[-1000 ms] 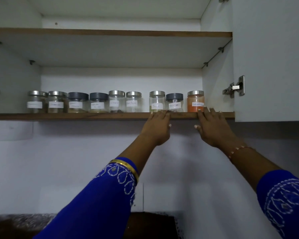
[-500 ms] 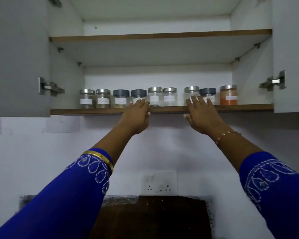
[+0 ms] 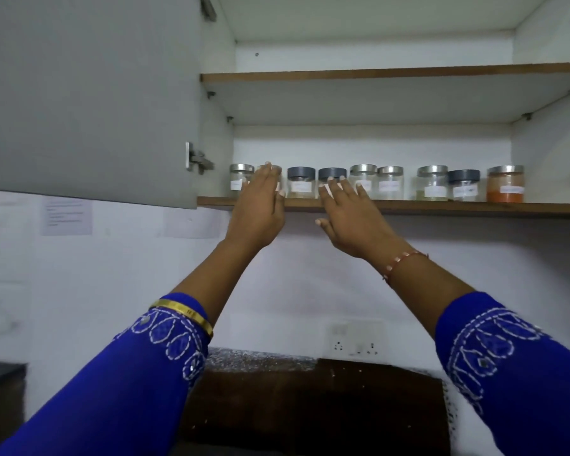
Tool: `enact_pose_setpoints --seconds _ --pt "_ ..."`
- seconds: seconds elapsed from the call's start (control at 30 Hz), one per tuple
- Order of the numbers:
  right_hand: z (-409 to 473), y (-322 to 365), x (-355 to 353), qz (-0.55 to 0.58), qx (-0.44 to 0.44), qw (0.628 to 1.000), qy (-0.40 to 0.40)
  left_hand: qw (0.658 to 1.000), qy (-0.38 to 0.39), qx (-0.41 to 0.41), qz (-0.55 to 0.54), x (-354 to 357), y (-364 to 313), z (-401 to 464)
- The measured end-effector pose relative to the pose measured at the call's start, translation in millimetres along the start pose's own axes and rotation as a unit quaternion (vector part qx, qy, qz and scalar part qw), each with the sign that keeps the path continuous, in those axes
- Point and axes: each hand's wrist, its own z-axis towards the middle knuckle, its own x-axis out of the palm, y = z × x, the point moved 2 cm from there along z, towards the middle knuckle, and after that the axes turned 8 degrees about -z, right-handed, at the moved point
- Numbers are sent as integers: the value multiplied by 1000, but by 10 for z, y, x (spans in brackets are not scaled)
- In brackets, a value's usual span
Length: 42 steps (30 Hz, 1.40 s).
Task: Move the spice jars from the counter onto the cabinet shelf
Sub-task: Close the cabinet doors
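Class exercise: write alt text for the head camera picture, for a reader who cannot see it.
Two hands, left and right, reach up open to a row of nine labelled jars on the lower shelf of an open cabinet. The left hand covers the second jar; the rightmost jar holds orange powder. Blue embroidered sleeves fill the foreground.

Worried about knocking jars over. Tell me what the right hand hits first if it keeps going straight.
Probably the dark-lidded jar: the right hand points its fingers at it, overlapping its front. Whether they already touch is unclear.
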Motion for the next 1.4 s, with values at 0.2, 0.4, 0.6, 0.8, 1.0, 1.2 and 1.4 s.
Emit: enact_pose_setpoints --seconds 0.2,0.4,0.6,0.8,1.0,1.2,1.4 --pt "119 532 -433 55 -42 996 -53 996 -88 -11 30 -825 -60 -159" --pt "90 1099 -843 129 -81 984 -91 986 -151 -7 66 -1527 -239 -417" --pt "-31 1838 -1252 217 -123 960 -124 974 -188 10 127 -2237 -414 -724" --pt "22 2452 -1693 232 -156 947 -159 960 -226 20 166 -2887 -322 -746" --pt "190 3004 -1976 277 -141 929 -198 956 -267 -2 121 -3408 -39 -661" --pt "314 3333 -1980 309 -15 922 -232 971 -234 -43 27 -3572 193 -514" --pt "404 3341 -1950 337 65 913 -222 966 -151 -113 -177 -3459 283 -442"
